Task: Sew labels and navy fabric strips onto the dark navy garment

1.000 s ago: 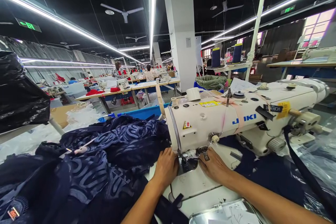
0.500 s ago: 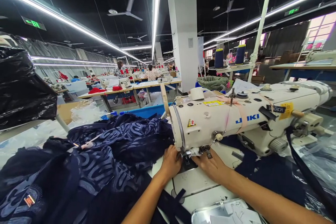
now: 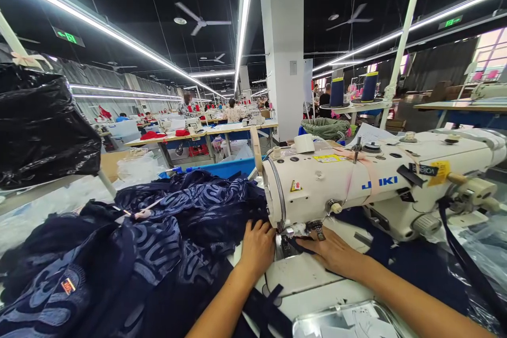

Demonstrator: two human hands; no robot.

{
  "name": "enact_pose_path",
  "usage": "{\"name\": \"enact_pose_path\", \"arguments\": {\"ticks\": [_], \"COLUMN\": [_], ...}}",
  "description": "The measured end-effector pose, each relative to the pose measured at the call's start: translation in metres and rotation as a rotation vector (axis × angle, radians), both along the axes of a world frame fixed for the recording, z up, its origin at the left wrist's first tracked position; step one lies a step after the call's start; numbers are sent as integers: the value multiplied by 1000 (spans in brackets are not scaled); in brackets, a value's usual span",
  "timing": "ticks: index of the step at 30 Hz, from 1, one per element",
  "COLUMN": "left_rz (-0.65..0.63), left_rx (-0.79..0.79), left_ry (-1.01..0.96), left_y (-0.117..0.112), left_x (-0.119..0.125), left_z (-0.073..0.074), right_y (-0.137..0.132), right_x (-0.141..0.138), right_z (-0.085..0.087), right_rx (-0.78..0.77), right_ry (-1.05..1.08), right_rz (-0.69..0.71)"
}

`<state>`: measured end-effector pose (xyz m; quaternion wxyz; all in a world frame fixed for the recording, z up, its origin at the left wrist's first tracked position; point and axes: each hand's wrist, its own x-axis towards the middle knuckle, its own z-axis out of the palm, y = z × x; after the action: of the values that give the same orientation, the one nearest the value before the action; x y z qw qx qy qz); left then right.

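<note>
at lower centre, the left hand (image 3: 258,247) lies flat, fingers spread, on the navy patterned fabric (image 3: 170,232) heaped to the left (beside the needle). the right hand (image 3: 331,252) presses a dark strip (image 3: 300,245), fingers extended, under the white sewing machine (image 3: 376,182).

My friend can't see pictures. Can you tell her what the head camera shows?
Two bare hands, left hand and right hand, press dark blue fabric flat under the needle of a white sewing machine in a big, brightly lit workshop.
</note>
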<state>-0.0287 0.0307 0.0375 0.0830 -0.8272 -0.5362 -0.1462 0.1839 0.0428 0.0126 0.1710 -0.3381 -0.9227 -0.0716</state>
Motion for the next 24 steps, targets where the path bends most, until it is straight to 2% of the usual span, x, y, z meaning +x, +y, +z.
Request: {"name": "enact_pose_path", "arguments": {"ticks": [5, 12, 17, 24], "left_rz": [-24, 17, 43, 52], "left_rx": [11, -28, -49, -53], "left_ry": [65, 130, 159, 162], "left_y": [-4, -4, -4, -3], "left_x": [-2, 3, 4, 5], "left_z": [2, 6, 8, 9], "right_y": [-14, -25, -30, -28], "right_x": [-9, -23, -29, -35], "right_z": [8, 13, 12, 5], "right_rx": [115, 218, 253, 260], "right_ry": [-65, -203, -239, -207], "right_rz": [96, 69, 9, -6]}}
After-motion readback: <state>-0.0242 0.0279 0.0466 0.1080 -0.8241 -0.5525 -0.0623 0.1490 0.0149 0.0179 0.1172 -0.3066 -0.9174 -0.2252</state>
